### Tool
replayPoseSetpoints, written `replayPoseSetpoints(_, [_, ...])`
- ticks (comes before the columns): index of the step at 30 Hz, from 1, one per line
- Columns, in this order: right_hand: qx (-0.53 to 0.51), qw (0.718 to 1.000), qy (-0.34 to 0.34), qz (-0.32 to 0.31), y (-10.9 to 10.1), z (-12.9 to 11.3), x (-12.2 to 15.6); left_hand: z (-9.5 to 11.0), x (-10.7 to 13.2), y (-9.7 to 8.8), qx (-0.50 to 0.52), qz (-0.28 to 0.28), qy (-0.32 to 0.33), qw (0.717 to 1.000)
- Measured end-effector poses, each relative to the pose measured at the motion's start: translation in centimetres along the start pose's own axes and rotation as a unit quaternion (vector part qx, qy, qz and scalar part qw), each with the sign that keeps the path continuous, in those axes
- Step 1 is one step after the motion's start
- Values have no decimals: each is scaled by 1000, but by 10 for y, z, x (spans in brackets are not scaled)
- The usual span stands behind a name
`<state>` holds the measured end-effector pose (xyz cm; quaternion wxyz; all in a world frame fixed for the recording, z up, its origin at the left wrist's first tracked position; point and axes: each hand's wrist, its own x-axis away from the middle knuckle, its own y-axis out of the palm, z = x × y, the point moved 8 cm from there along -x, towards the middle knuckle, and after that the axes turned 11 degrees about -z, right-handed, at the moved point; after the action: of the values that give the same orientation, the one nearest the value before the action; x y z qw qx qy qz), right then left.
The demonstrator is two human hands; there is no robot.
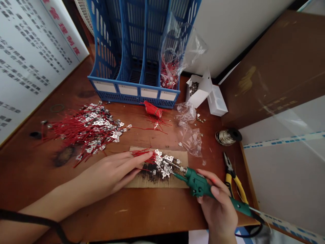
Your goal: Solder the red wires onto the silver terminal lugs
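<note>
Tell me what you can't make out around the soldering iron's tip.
Head view:
Whether the soldering iron touches the metal terminals: too small to tell.
Ends of the red wires: hidden by the left hand.
Contents of the white box: too small.

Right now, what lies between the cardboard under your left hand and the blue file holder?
In the head view, a tied bundle of red wires lies on the wooden desk, with loose red wires trailing from it toward the cardboard.

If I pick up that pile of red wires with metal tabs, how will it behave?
The thin red leads look floppy, so they'd probably droop and tangle. The small metal tabs look light but may snag, so it likely won't lift cleanly.
</note>
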<state>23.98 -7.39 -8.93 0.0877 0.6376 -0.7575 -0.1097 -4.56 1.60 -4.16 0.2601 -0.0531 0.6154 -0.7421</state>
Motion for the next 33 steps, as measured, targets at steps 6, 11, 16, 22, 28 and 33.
replayPoseSetpoints(6, [12, 1000, 11, -24, -6, 12, 9, -2, 1, -1, 22, 9, -13, 1000])
replayPoseSetpoints(11, [96, 989, 0, -109, -17, 22, 22, -3, 2, 0, 105, 16, -32, 994])
replayPoseSetpoints(16, [123, 990, -2, -70, -19, 19, 30, -3, 2, 8, 192, 5, -45, 980])
replayPoseSetpoints(22, [150, 983, -21, -101, -9, 14, 29, -3, 2, 11, 197, 8, -51, 979])
replayPoseSetpoints(28, [168, 981, -2, -97, -18, 21, 32, -2, 0, 8, 197, 5, -56, 979])
replayPoseSetpoints(33, [195, 977, 26, -84, -22, 23, 35, -5, 0, 7, 208, 1, -63, 976])
